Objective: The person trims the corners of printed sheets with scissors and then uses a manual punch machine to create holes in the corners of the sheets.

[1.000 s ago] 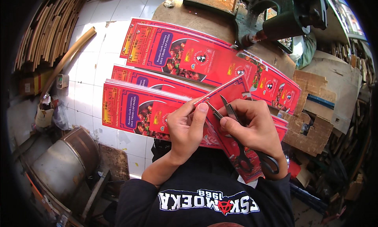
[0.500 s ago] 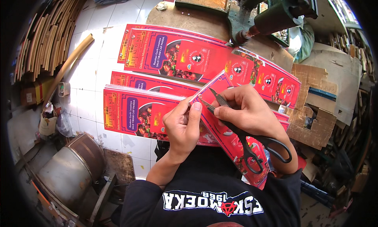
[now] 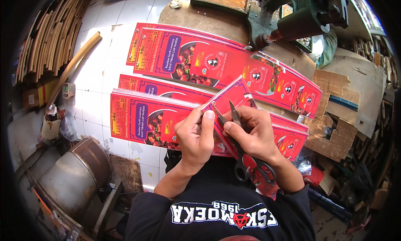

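Observation:
My left hand pinches the upper end of a long red printed cardboard strip, thumb pressed flat on it. My right hand grips black-handled scissors near their pivot. The blades are slightly apart and point up along the strip's edge between my two hands. The strip runs down under my right wrist toward my lap. Under my hands lies a stack of red printed sheets, with a second stack farther away and one sheet between them.
A metal drum stands at lower left on the white tiled floor. Bundled wooden slats lie at upper left. A green machine sits at top right, with torn brown cardboard on the right.
My right hand has brought the scissor blades up to the strip's upper end, and they have parted a little. My left hand keeps its pinch on the strip.

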The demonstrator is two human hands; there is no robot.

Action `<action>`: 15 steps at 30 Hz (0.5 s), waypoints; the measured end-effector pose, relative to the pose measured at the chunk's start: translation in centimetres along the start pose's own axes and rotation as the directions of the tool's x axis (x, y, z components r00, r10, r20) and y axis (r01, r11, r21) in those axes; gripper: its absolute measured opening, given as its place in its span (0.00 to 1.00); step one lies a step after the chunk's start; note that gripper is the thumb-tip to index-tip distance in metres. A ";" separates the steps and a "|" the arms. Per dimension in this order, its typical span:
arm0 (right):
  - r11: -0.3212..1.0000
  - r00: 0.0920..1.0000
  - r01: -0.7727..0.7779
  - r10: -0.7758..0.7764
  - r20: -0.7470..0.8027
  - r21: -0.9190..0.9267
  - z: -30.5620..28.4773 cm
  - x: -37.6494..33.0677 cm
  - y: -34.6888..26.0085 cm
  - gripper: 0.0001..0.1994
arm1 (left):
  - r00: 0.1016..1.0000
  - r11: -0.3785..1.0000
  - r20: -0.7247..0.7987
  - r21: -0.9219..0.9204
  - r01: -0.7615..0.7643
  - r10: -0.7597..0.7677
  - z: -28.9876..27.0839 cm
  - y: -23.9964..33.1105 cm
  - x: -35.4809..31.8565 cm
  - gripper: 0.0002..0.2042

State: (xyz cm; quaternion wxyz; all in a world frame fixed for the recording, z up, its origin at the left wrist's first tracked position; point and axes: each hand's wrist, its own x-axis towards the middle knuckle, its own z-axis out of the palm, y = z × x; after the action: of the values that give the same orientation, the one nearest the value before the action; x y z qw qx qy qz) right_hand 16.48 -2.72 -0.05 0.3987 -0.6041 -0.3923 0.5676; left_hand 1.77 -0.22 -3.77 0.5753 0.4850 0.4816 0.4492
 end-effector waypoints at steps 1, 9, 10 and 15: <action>1.000 1.000 -0.004 0.004 0.005 0.027 0.0 0.0 0.2 0.05 | 1.000 1.000 0.001 0.012 -0.006 0.006 0.0 -0.1 0.0 0.08; 0.964 0.992 -0.058 0.027 0.121 0.258 -0.9 0.2 0.2 0.07 | 1.000 1.000 -0.006 0.013 -0.017 0.017 0.3 0.3 0.1 0.08; 0.959 0.989 -0.068 0.028 0.144 0.275 -1.2 0.3 0.2 0.08 | 0.999 0.999 -0.014 0.017 -0.028 0.028 0.4 0.4 0.2 0.08; 0.948 0.982 -0.077 0.018 0.190 0.310 -1.7 0.5 0.2 0.09 | 0.998 0.998 -0.031 0.000 -0.059 0.059 0.7 0.4 0.3 0.08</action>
State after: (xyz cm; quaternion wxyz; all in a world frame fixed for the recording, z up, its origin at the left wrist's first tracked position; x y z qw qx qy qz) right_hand 18.20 -2.41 -0.32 0.4382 -0.4866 -0.3170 0.6861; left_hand 2.45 0.04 -3.39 0.5547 0.4917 0.4757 0.4736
